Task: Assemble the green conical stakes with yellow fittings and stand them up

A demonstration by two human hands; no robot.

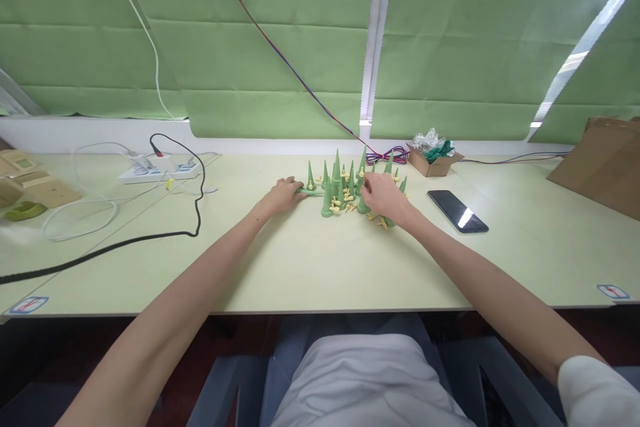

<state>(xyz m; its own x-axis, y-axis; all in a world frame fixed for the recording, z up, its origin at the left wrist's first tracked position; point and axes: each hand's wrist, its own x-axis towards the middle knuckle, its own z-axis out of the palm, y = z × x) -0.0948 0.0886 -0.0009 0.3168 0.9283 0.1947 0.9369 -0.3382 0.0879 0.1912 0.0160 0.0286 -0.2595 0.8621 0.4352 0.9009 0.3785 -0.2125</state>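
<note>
A cluster of green cone-shaped pieces stands upright on the pale table, with small yellow pieces on and among them. At the cluster's left edge, my left hand has its fingers round the end of a flat green piece that lies low beside the cones. My right hand reaches into the right part of the cluster with its fingers pinched together by a cone; what they hold, if anything, is hidden.
Right of the cluster lie a black phone and a small cardboard box with plastic and green material. A larger cardboard box is at far right. On the left are a power strip, a black cable and wooden-coloured items.
</note>
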